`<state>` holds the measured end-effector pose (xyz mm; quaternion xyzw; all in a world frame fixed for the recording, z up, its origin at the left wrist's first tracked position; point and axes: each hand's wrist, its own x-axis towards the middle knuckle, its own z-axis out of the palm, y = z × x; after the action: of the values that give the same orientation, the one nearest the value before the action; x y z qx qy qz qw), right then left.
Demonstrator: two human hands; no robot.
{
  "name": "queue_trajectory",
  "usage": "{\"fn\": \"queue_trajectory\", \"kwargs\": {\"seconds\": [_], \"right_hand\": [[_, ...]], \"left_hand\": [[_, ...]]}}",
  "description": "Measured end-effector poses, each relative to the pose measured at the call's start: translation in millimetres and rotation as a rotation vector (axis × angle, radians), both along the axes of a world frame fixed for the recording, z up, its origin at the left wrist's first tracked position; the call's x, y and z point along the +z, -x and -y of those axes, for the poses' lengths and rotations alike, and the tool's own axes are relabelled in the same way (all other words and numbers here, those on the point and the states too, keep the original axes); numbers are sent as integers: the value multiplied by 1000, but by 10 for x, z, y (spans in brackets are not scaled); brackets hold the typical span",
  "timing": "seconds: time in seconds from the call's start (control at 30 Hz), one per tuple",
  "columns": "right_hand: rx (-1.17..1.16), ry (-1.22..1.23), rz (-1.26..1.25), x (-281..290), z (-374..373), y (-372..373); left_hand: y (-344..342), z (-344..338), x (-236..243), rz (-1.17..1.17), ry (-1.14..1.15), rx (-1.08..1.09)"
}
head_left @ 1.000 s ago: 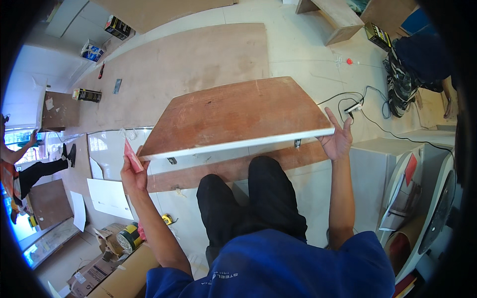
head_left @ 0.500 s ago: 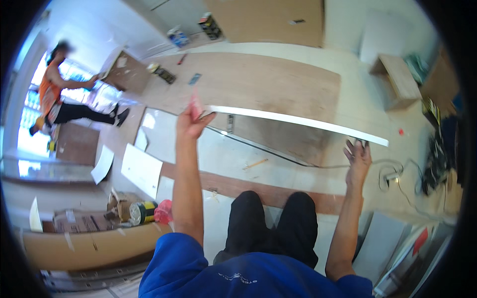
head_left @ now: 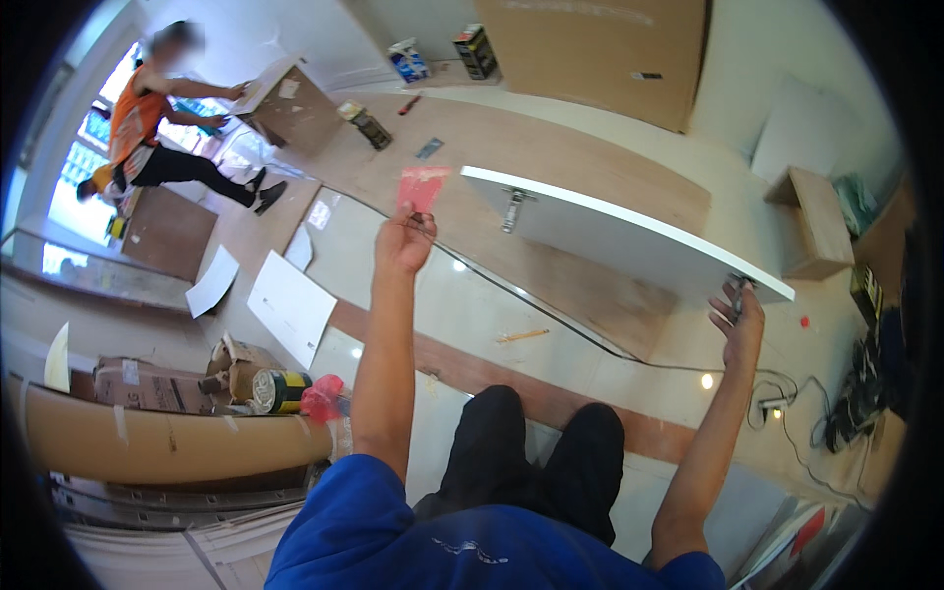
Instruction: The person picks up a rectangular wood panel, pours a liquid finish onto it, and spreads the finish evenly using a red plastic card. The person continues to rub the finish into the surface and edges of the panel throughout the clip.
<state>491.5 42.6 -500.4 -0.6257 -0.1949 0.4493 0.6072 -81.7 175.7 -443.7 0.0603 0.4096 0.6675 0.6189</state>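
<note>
A flat white panel (head_left: 619, 231), like a cabinet door, is held out tilted in front of me, its grey-white face and thin edge showing. My right hand (head_left: 739, 320) grips its right end, fingers bent around a metal hinge there. Another metal hinge (head_left: 512, 211) sticks out near the panel's left end. In my left hand (head_left: 404, 243) is a translucent pink scraper (head_left: 424, 187), pinched by its lower end. That hand is just left of the panel and apart from it.
Below the panel lies a large brown wooden board (head_left: 580, 138), with a black cable (head_left: 531, 293) along its near edge. A pencil (head_left: 523, 336) lies on the floor. Cans and a cardboard roll (head_left: 177, 442) are at the left. A person in an orange vest (head_left: 138, 113) handles a wooden box far left.
My left hand has come off the panel's left end, still with the scraper. The panel has turned from edge-on, so its face and hinge show. My right hand still holds it.
</note>
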Motion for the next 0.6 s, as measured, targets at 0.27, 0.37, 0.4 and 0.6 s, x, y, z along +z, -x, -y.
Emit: {"fn": "queue_trajectory", "kwargs": {"seconds": [0.27, 0.37, 0.4, 0.6], "right_hand": [[23, 80, 99, -5, -238, -71], [26, 68, 96, -61, -301, -125], [45, 78, 73, -73, -308, -150], [97, 107, 31, -133, -262, -136]], "left_hand": [[341, 704, 92, -329, -90, 160], [529, 1190, -79, -621, 2, 61], [596, 1397, -163, -643, 36, 32], [895, 3075, -674, -843, 419, 120]]}}
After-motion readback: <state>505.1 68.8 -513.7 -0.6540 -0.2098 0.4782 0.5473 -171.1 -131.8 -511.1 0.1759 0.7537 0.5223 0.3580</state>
